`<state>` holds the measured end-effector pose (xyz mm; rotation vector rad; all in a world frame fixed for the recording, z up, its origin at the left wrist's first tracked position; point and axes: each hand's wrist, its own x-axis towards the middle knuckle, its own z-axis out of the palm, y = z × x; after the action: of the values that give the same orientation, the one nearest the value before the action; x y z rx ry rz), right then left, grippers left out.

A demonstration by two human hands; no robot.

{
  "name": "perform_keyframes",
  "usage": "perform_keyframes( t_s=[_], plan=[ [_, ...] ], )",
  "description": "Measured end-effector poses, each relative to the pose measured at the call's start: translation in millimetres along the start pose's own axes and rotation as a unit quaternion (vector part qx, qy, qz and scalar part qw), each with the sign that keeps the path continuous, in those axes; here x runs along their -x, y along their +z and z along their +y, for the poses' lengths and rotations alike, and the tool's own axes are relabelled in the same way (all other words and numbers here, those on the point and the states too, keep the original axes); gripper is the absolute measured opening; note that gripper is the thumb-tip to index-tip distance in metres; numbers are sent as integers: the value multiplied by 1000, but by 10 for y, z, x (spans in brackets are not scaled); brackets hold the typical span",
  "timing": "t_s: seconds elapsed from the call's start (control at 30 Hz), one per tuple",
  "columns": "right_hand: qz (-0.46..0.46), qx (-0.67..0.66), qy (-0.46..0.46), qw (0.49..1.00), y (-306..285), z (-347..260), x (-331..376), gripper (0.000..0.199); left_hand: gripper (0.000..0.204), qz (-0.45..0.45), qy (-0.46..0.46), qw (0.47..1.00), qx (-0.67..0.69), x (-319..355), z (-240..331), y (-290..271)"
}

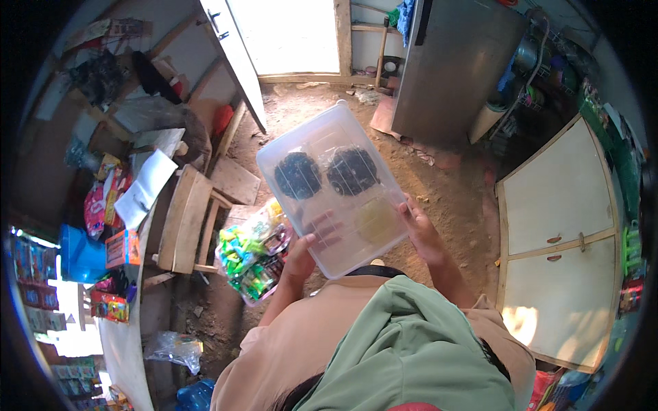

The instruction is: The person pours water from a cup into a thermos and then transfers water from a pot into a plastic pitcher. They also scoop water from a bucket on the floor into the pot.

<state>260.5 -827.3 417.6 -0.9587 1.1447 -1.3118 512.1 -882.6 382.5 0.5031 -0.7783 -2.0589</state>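
In front of my body I hold a clear plastic container point(346, 259) with a pale, see-through lid, tilted at an angle. Two dark round things point(352, 170) in clear wrapping lie inside its far half; their kind I cannot make out. A yellowish round shape point(375, 220) shows dimly in the near right part. My left hand point(299, 257) grips the near left side, thumb at the edge and fingers visible through the plastic beneath. My right hand point(418, 225) is closed on the right edge, its other fingers partly hidden below.
Bags of colourful wrapped packets point(250, 257) sit left of the container, beside a wooden bench point(184, 219). An open door point(236, 58) stands ahead, with a grey refrigerator point(452, 68) to its right. A white cabinet point(558, 240) is at right, a cluttered counter point(123, 356) at left.
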Motion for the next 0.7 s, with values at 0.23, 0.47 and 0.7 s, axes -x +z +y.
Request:
perform_keyframes(
  t_s=[0.23,0.47,0.7],
  plan=[
    [39,101,-92,990,-419,-9,-791,59,67,135,-43,990,4,-1009,-92,55],
    [-6,136,-100,986,-437,2,-2114,59,66,274,10,960,-49,-2004,227,-165],
    [60,291,-117,948,-626,-30,-3697,59,57,234,12,972,-1,-3575,670,-786]
  ],
)
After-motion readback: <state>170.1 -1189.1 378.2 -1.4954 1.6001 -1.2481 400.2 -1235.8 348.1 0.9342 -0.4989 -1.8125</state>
